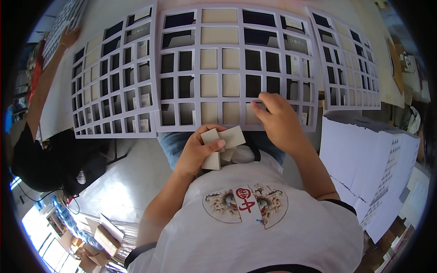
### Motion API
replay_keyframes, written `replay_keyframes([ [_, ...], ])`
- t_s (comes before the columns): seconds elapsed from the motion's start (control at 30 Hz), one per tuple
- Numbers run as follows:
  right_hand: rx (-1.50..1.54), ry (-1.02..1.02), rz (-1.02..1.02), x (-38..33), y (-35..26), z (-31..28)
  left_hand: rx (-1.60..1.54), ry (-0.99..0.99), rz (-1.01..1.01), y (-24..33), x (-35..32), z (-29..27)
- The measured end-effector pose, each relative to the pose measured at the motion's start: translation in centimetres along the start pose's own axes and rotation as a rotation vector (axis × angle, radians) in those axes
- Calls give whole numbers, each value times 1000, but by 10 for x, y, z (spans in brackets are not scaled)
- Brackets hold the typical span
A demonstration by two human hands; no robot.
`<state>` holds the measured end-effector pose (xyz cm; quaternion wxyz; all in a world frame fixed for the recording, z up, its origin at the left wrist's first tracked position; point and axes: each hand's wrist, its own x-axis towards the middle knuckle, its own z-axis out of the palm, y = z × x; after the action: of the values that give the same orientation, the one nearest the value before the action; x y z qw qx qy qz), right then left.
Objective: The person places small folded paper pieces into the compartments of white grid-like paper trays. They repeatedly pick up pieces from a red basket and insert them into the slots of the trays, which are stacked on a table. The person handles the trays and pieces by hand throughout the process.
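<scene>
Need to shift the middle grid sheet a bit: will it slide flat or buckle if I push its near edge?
The grid sheet looks thin and mostly cut-out windows, so it would probably flex or buckle rather than slide stiffly. It seems light, so a push may shift it easily. The right hand rests on its near edge, and its sides meet neighbouring sheets, which may snag.

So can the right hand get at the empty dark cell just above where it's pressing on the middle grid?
Probably yes. The right hand already rests on the middle grid sheet, and the dark cell sits just beyond its fingertips, uncovered. The left hand holds beige cards lower down, out of the way.
</scene>
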<state>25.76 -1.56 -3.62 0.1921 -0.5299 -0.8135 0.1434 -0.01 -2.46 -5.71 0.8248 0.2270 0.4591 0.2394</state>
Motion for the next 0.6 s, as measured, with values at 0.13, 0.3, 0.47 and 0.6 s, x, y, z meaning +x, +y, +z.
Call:
replay_keyframes([
  [0.13,5,42,-102,-7,-16,-15,-46,-22,0,0,-4,2],
  [0.3,833,-123,459,-26,-46,-13,82,-96,14,4,-6,18],
  [0.47,925,318,666,-31,-14,-23,209,-153,-42,8,0,26],
  [0.6,721,204,698,-27,23,-39,227,-171,-81,13,7,33],
])
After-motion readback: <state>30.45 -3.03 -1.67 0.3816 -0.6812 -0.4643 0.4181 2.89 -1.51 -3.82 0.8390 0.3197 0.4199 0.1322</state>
